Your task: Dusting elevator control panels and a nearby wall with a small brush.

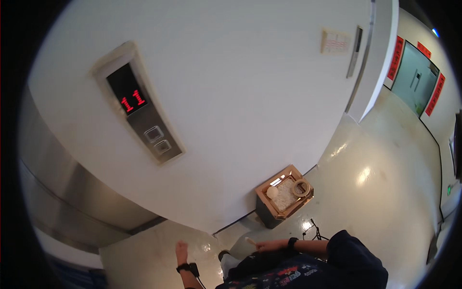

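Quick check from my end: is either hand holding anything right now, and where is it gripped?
The right hand pinches a small pale stick-like thing at one end; what it is cannot be told. The left hand holds nothing visible.

white wall [231,96]; brown box [284,195] w/ pale filling; steel panel [151,130], red digits; navy patterned shirt [298,277]

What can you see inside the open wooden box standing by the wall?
The wooden box holds a roll of tape, a pale round object and whitish filling. Anything beneath the filling is covered.
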`<act>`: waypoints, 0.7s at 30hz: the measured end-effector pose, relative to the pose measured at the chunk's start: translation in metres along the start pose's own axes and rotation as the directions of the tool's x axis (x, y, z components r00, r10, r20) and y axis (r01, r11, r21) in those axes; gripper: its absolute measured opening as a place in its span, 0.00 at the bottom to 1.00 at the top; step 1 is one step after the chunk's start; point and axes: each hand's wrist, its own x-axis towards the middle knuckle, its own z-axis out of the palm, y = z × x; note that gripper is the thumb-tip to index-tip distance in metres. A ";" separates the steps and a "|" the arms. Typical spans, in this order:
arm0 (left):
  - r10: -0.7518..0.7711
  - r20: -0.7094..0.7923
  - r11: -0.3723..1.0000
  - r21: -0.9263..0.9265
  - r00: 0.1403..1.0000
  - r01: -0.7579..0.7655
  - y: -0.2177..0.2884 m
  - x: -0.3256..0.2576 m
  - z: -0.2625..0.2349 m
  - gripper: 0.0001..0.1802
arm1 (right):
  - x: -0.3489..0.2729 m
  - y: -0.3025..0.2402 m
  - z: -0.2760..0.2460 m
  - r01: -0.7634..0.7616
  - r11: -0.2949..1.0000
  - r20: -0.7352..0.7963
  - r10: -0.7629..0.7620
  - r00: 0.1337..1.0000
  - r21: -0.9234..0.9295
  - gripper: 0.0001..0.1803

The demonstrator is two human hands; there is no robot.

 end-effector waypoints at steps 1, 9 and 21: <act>0.063 -0.054 0.986 -0.153 0.997 -0.071 0.018 0.009 -0.005 0.19 | 0.007 0.001 0.000 -0.015 1.000 0.017 0.015 1.000 -0.002 0.10; 0.246 -0.316 0.946 -0.129 0.916 -0.299 0.192 0.039 -0.069 0.30 | 0.009 -0.096 -0.045 0.011 0.952 -0.142 0.034 0.989 0.305 0.07; 0.373 -0.439 0.871 -0.137 0.817 -0.472 0.279 0.058 -0.057 0.38 | -0.049 -0.252 -0.077 0.444 0.876 -0.954 -0.271 0.129 -0.189 0.36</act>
